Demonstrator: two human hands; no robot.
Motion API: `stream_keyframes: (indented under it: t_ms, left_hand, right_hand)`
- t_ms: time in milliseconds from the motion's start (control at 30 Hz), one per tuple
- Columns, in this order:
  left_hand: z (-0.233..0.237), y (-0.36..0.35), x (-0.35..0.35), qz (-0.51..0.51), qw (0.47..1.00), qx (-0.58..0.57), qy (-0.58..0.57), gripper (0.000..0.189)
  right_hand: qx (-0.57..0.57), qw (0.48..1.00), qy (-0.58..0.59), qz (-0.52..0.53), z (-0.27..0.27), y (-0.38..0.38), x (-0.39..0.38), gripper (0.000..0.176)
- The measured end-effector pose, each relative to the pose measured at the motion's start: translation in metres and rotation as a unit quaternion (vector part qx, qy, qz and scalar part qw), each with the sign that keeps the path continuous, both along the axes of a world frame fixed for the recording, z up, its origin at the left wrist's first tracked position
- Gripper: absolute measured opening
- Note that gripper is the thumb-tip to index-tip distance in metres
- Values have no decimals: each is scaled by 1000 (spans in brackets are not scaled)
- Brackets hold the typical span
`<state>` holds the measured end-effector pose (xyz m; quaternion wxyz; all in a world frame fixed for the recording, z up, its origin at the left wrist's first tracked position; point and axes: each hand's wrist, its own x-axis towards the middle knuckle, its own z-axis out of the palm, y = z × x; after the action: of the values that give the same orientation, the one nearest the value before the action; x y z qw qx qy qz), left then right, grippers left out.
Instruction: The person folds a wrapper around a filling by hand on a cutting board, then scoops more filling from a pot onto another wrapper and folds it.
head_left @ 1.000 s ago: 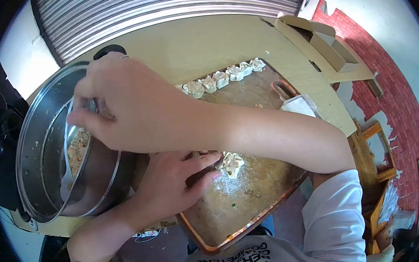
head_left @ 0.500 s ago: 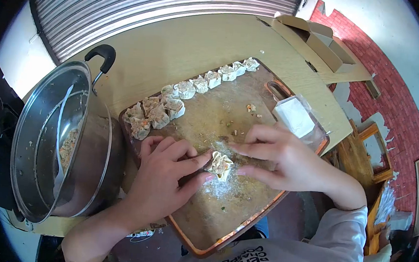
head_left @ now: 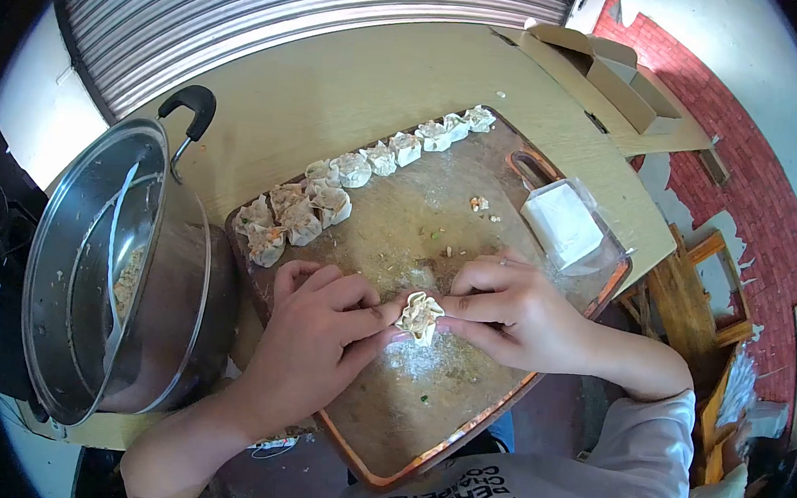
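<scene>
A small open-topped dumpling (head_left: 420, 317), its thin wrapper ruffled around the filling, stands between my two hands over a floured patch of the board (head_left: 389, 248). From the left, my left hand (head_left: 325, 323) pinches it with thumb and forefinger. On the opposite side my right hand (head_left: 515, 316) presses its thumb and fingertips against the wrapper. Finished-looking dumplings (head_left: 351, 169) sit in a line along the board's far left edge, bunched into a cluster (head_left: 303, 218) at the near end. A stack of white wrappers (head_left: 562, 223) in clear plastic lies at the board's right.
Left of the board stands a large steel pot (head_left: 192, 317) with filling (head_left: 127, 284) and a white utensil (head_left: 118, 246) inside. An open cardboard box (head_left: 627, 84) rests at the table's far right. Crumbs of filling (head_left: 480, 204) dot the board.
My right hand has moved left and closed onto the dumpling, from fingers apart beside it. My left hand keeps its pinch on the other side.
</scene>
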<state>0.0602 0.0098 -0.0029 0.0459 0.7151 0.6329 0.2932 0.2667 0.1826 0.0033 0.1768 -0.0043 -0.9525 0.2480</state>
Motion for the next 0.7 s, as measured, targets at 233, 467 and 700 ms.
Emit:
stream_keyframes:
  t_ms: [233, 467, 700]
  left_hand:
    - [-3, 0, -1, -1, 1000, -6, -12, 22]
    - [-1, -1, -3, -4, 1000, -13, -19, 27]
    - [0, -2, -2, -2, 1000, -17, -9, 26]
  right_hand:
    - [11, 1000, 20, 15, -2, 2, 0, 21]
    - [37, 999, -14, -7, 12, -8, 3, 45]
    - [88, 995, 32, -34, -2, -12, -1, 42]
